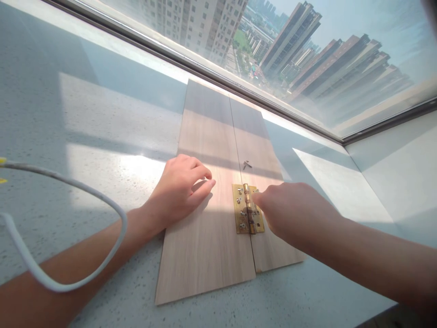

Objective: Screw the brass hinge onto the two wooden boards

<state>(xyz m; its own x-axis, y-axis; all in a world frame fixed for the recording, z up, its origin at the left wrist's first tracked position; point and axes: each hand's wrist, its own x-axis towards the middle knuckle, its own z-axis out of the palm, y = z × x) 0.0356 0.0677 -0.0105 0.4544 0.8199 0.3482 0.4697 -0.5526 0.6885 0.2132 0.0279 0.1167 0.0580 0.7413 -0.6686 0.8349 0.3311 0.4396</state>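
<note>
Two light wooden boards lie side by side on a speckled white windowsill: the left board (pixel 205 237) and the narrower right board (pixel 254 136). A brass hinge (pixel 243 210) spans their seam, with screws in its leaves. My left hand (pixel 179 191) rests on the left board, fingers curled and pressing down, holding nothing. My right hand (pixel 290 209) reaches to the hinge's right leaf, its fingertips touching a screw there; what it pinches is hidden. Loose small screws (pixel 246 164) lie on the right board above the hinge.
A white cable (pixel 71 184) loops across the sill at the left, over my left forearm. A large window frame (pixel 218 79) runs along the far edge, with high-rise buildings outside. A white wall (pixel 392 173) closes the right side.
</note>
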